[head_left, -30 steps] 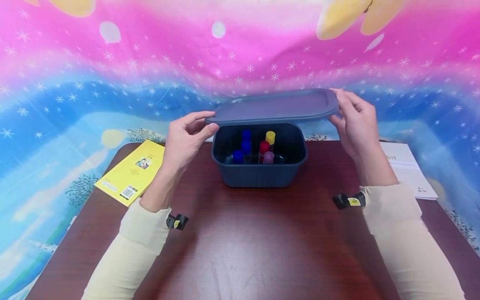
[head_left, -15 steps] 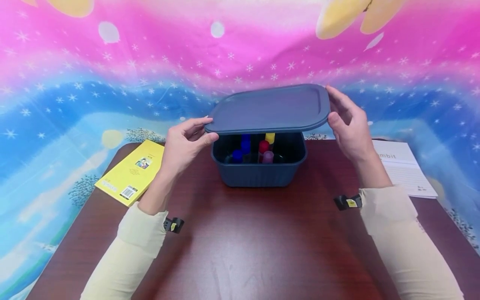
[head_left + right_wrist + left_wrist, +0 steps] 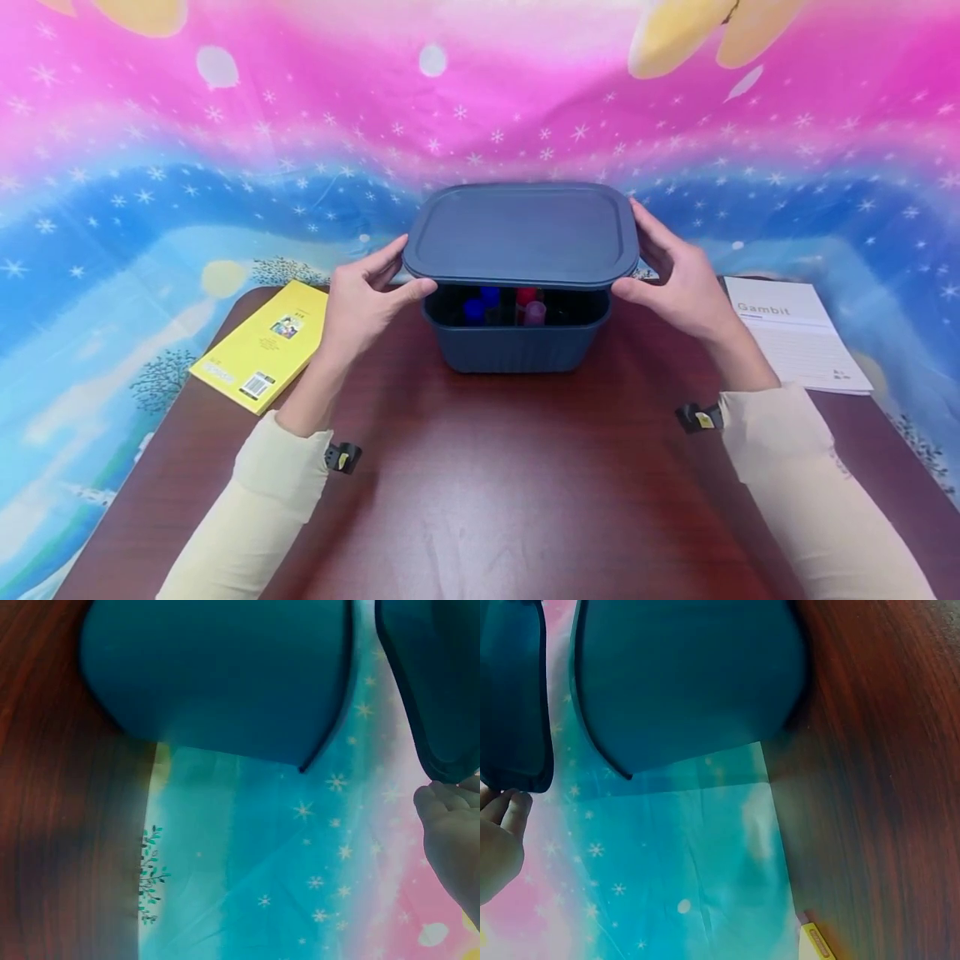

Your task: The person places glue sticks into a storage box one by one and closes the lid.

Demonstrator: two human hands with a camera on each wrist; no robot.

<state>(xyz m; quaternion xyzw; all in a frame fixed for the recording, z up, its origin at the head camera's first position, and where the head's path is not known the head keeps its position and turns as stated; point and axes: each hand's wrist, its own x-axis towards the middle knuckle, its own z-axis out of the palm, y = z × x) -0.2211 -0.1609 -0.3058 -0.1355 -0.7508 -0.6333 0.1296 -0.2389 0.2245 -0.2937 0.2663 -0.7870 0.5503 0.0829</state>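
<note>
while the lid (image 3: pixel 521 233) sits flat just above the box (image 3: pixel 517 337), its long side runs left to right, and a thin gap shows under its front edge. the left hand (image 3: pixel 367 300) pinches the left end, the right hand (image 3: pixel 675 279) pinches the right end, both the same way near. the book (image 3: pixel 262 346) and the paper (image 3: pixel 795 333) lie well apart on the table (image 3: pixel 517 492), so the sides have room.

One blue tub (image 3: pixel 517 342), one lid (image 3: pixel 521 233) and two hands are seen. Four coloured caps are counted inside: two blue, one red, one pink. One yellow book (image 3: pixel 262 346) and one printed sheet (image 3: pixel 795 333) lie on the counter (image 3: pixel 510 483).
</note>
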